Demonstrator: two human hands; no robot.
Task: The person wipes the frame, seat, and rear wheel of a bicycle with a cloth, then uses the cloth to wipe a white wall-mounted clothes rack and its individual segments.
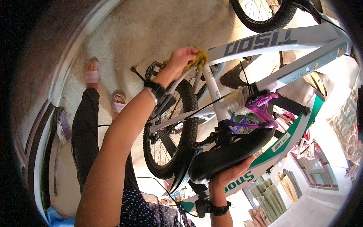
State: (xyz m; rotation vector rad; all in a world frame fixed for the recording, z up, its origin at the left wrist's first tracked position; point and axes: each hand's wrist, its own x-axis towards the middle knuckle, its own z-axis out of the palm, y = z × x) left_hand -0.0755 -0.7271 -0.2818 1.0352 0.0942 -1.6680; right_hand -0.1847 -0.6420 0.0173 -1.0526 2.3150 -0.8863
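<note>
A white bicycle frame [238, 51] with dark lettering on its down tube runs from the middle to the upper right. My left hand [181, 61] presses a yellow-green cloth [202, 58] against the frame near the lower end of that tube. Black pedal and crank [153, 69] lie just left of the cloth. My right hand [235, 170] supports the underside of the black saddle [232, 153], its fingers partly hidden. A purple bottle cage [262, 109] sits above the saddle, and the knobby rear wheel [190, 113] is between my arms.
Another bicycle's wheel [263, 17] stands at the top. A green and white bicycle frame [286, 142] is beyond the saddle at right. Thin cables hang near my forearms. Rolled materials [268, 198] stand by the wall, and a curved doorway edge [61, 65] is at left.
</note>
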